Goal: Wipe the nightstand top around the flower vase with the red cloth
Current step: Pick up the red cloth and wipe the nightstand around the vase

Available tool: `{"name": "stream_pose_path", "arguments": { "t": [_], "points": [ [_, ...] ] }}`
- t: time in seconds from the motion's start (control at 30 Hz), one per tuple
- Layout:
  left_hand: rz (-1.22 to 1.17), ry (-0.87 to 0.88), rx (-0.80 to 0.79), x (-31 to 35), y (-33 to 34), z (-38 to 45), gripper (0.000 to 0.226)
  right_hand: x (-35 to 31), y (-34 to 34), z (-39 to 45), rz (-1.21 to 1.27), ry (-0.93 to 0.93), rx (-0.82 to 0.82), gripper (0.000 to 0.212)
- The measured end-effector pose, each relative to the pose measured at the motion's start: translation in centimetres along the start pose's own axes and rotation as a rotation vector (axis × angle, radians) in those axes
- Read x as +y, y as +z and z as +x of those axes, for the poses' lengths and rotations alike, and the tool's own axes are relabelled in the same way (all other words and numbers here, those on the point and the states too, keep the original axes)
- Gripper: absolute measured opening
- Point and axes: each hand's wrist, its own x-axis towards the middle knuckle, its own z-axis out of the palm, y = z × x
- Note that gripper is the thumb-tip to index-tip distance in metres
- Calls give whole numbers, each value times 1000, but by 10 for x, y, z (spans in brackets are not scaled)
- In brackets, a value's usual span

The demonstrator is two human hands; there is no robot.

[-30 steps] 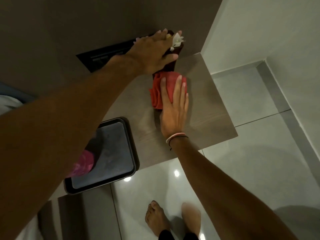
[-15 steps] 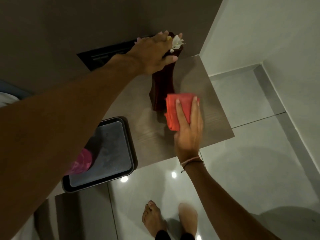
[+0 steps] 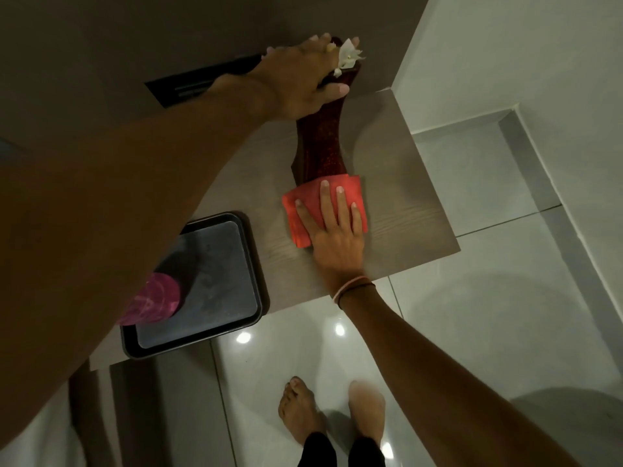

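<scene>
Dark red flower vase [image 3: 323,146] upright on nightstand top [image 3: 404,183], white flower [image 3: 347,59] at its mouth. Dark tray [image 3: 251,264] at left end of top, holding pink round object [image 3: 153,299], part hidden by forearm. Left hand [image 3: 300,82] curled around vase neck. Right hand [image 3: 337,230] flat, fingers spread, pressing folded red cloth [image 3: 303,210] against vase base.

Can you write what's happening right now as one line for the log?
left hand: gripping vase top | right hand: flat on red cloth, at vase base | nightstand top: wiping underway
</scene>
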Motion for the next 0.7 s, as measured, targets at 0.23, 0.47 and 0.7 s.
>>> {"name": "stream_pose_path", "arguments": {
  "t": [0.23,0.47,0.7],
  "points": [
    [6,9,-6,6,-4,-4,66,3,-17,-66,266,211,369,52],
    [5,-25,-12,6,-3,-5,67,7,-28,13,100,83,197,64],
    [6,4,7,5,-2,-3,67,14,20,-14,-160,24,149,60]
  ]
}}
